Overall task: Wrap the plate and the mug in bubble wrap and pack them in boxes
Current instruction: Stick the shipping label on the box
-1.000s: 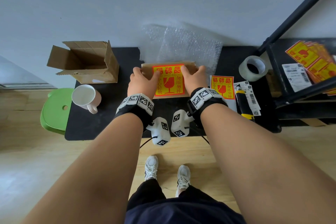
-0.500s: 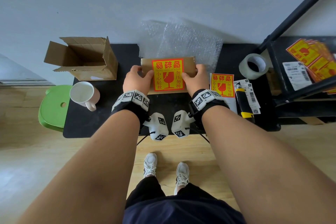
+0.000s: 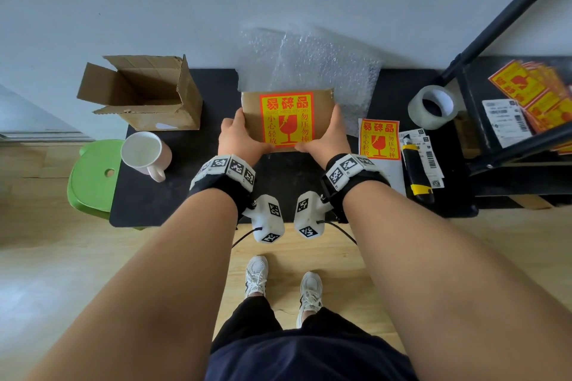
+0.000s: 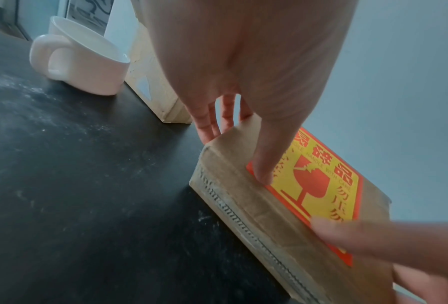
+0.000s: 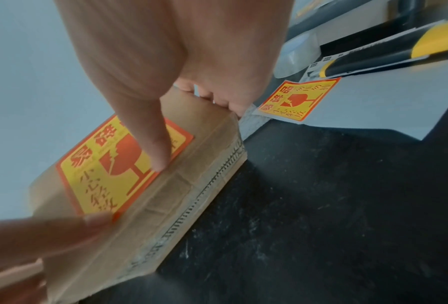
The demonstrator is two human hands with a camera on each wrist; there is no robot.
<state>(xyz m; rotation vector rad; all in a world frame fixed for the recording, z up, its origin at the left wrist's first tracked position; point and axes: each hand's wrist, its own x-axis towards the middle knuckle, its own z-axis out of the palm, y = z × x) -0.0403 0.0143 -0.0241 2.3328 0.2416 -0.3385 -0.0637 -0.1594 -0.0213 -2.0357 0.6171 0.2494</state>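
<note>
the flat sealed box [image 3: 286,119] with the yellow and red fragile sticker [image 3: 287,118] on its top face is now held up at a tilt, its near edge raised toward the person, where half a second ago it lay lower and flatter on the black table [image 3: 192,195] under their palms. the left hand [image 3: 236,136] grips the box's left side, thumb on top beside the sticker and fingers curled round the edge; the right hand [image 3: 328,136] grips the right side the same way, thumb on the sticker's border. the wrist views show the near end of the box clear of the table with the taped seam facing down.

i take it this box holds the plate, though nothing of the plate shows. lifting it suggests the first half of the job is finished and the box is about to be moved aside.

the mug [image 3: 145,153] stands bare on the left of the table, handle toward the person, just in front of the open box [image 3: 145,93], which looks empty. the bubble wrap [image 3: 312,71] lies against the wall behind the lifted box. so the mug has yet to be wrapped and packed.

to the right lie a spare fragile sticker [image 3: 379,139], a tape roll [image 3: 431,107], a black and yellow cutter [image 3: 416,173] and some shipping labels [image 3: 427,155].
</note>
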